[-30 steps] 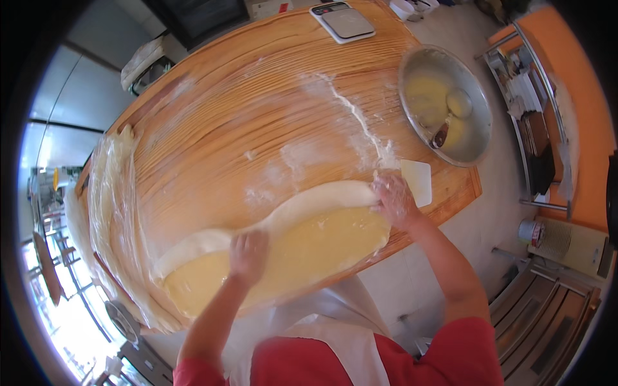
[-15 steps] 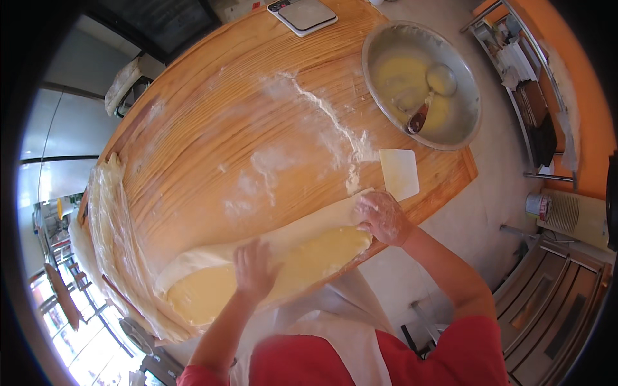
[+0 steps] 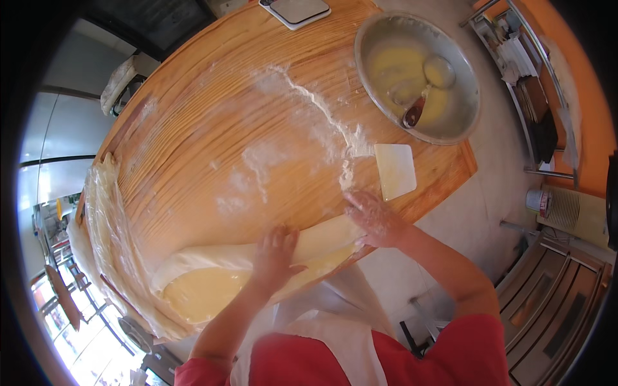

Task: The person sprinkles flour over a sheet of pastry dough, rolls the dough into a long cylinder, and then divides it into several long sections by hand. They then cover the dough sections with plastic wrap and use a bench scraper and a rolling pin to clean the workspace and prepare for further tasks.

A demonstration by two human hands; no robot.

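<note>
A long sheet of dough (image 3: 219,256) lies along the near edge of the table, its far side folded over toward me in a pale flap. Below the flap a smooth yellow spread (image 3: 203,293) shows on the sheet. My left hand (image 3: 275,258) rests on the middle of the flap with fingers stretched out and thumb apart. At the dough's right end, my floury right hand (image 3: 376,220) grips the edge, fingers over the far side and thumb on the near side. A white dough scraper (image 3: 395,170) lies just beyond it.
On the floury wooden table (image 3: 193,141), a large metal bowl (image 3: 465,109) with yellow contents and a dark-handled ladle (image 3: 414,114) stands at the far right. A scale (image 3: 297,11) sits at the far edge. Clear plastic sheeting (image 3: 112,212) covers something along the left edge.
The folded flap has come nearer to me and covers more of the yellow spread on the right. My left hand has moved slightly right and away from me; my right hand has shifted slightly left.
</note>
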